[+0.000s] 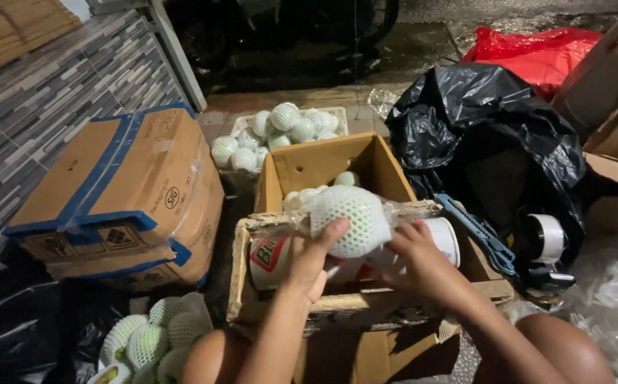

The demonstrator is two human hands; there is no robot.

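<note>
White foam netting around a round fruit (348, 220), wrapped in clear plastic film (401, 212) and held at frame centre above a worn cardboard tray (241, 274). Left hand (314, 257) cupped against the fruit from seven o'clock, thumb up on its side; right hand (422, 262) pinching the film at four o'clock. Behind, at twelve o'clock, an open cardboard box (323, 167) with more netted fruit. Taped carton (120, 195) at nine o'clock, black bag (490, 135) at two o'clock, tape dispenser (547, 249) at three o'clock.
</note>
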